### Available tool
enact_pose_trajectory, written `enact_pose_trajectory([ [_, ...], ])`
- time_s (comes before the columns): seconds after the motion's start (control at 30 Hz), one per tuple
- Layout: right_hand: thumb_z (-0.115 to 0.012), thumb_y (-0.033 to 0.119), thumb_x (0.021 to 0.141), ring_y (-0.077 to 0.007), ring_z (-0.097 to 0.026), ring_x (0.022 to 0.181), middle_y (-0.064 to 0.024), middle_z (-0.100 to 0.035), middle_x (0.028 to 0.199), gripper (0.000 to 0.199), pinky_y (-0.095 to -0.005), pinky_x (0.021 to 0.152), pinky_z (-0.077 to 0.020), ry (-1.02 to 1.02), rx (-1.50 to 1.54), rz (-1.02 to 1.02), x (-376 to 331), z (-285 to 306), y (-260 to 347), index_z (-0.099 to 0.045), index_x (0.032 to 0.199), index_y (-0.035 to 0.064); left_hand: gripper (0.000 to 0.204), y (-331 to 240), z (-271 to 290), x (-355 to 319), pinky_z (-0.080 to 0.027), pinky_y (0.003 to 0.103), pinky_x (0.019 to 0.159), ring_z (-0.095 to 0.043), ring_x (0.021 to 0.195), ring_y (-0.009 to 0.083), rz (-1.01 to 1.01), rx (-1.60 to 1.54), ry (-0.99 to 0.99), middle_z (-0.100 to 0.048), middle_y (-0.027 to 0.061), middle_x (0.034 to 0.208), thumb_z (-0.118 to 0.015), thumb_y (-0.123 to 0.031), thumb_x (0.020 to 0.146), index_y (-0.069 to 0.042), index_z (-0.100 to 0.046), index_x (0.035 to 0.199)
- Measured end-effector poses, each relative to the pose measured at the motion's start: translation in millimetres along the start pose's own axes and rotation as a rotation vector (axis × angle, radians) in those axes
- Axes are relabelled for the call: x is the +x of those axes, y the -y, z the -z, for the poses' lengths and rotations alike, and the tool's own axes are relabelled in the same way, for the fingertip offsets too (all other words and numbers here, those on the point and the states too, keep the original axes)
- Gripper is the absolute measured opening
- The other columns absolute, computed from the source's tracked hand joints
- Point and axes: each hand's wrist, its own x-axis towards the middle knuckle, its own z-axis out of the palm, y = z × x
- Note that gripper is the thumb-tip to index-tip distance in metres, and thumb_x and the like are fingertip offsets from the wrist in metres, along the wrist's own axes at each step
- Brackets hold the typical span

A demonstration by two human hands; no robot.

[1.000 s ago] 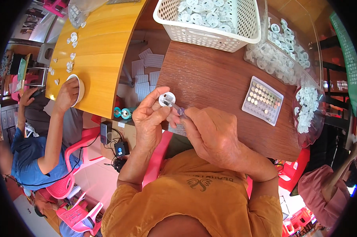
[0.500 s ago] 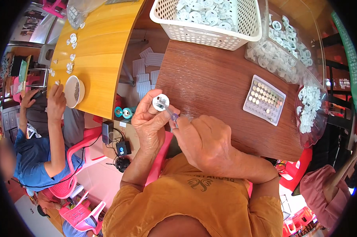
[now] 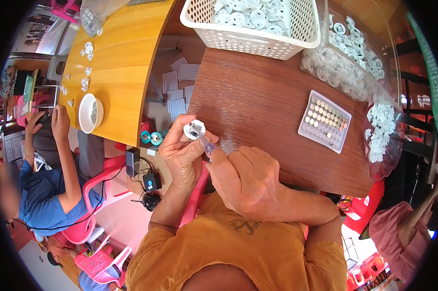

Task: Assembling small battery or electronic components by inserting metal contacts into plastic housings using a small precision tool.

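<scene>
My left hand (image 3: 181, 156) pinches a small round white plastic part (image 3: 195, 129) between thumb and fingers, above the brown table's near left edge. Dark and metallic bits show in the middle of the part. My right hand (image 3: 250, 182) is closed around a screwdriver with a clear purple handle (image 3: 209, 147). Its shaft points up and left into the part; the tip is too small to make out. The fingers of my right hand hide most of the handle.
A white basket (image 3: 253, 42) and a clear bin (image 3: 325, 72) hold white plastic parts at the back. To the right are a tray of round button-like pieces (image 3: 306, 127) and a reddish dish (image 3: 374, 167) of white pieces. A co-worker (image 3: 54, 189) sits left by a yellow table (image 3: 127, 63).
The white part in my left hand has tilted and shifted slightly left, the screwdriver with it. The co-worker's raised hand has moved away from the bowl toward their lap.
</scene>
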Motion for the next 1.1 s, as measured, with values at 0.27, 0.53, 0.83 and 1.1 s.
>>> enact_pose_trajectory([
  [0.27, -0.059, 0.0, 0.069, -0.018, -0.049, 0.052, -0.0092, -0.048, 0.062, 0.022, -0.0307, 0.043, -0.0399, 0.019, 0.007, -0.001, -0.1, -0.7, 0.9, -0.054, 0.087, -0.0106, 0.039, 2.6, -0.3, 0.5, -0.052, 0.028, 0.066, -0.065, 0.07, 0.0196, 0.013, -0.061, -0.04, -0.065, 0.0141, 0.08, -0.064, 0.01, 0.076, 0.003, -0.054, 0.113],
  [0.53, -0.058, 0.0, 0.067, -0.0184, -0.048, 0.052, -0.0098, -0.047, 0.062, 0.021, -0.0307, 0.043, -0.0403, 0.023, -0.02, -0.009, -2.7, -5.1, 1.4, -0.053, 0.086, -0.01, 0.038, 3.6, -3.0, 2.1, -0.054, 0.03, 0.067, -0.065, 0.069, 0.0195, 0.066, -0.088, -0.1, -0.063, 0.0119, 0.081, -0.063, 0.012, 0.075, 0.004, -0.055, 0.112],
  [0.83, -0.06, 0.001, 0.065, -0.0176, -0.047, 0.05, -0.0082, -0.045, 0.06, 0.021, -0.03, 0.042, -0.0385, 0.02, -0.069, -0.004, -5.0, -10.6, 1.8, -0.053, 0.083, -0.0086, 0.039, 5.9, -5.1, 3.1, -0.054, 0.029, 0.066, -0.065, 0.068, 0.0191, 0.102, -0.072, -0.13, -0.063, 0.0106, 0.081, -0.062, 0.013, 0.074, 0.005, -0.055, 0.112],
  [1.1, -0.064, 0.004, 0.074, -0.0162, -0.043, 0.047, -0.0056, -0.041, 0.058, 0.021, -0.0296, 0.039, -0.0358, 0.01, -0.117, 0.033, -9.5, -15.7, -1.0, -0.054, 0.087, -0.0086, 0.04, 6.7, -9.4, 3.4, -0.053, 0.028, 0.064, -0.065, 0.068, 0.0185, 0.114, 0.002, -0.168, -0.063, 0.0095, 0.081, -0.063, 0.013, 0.073, 0.004, -0.057, 0.112],
])
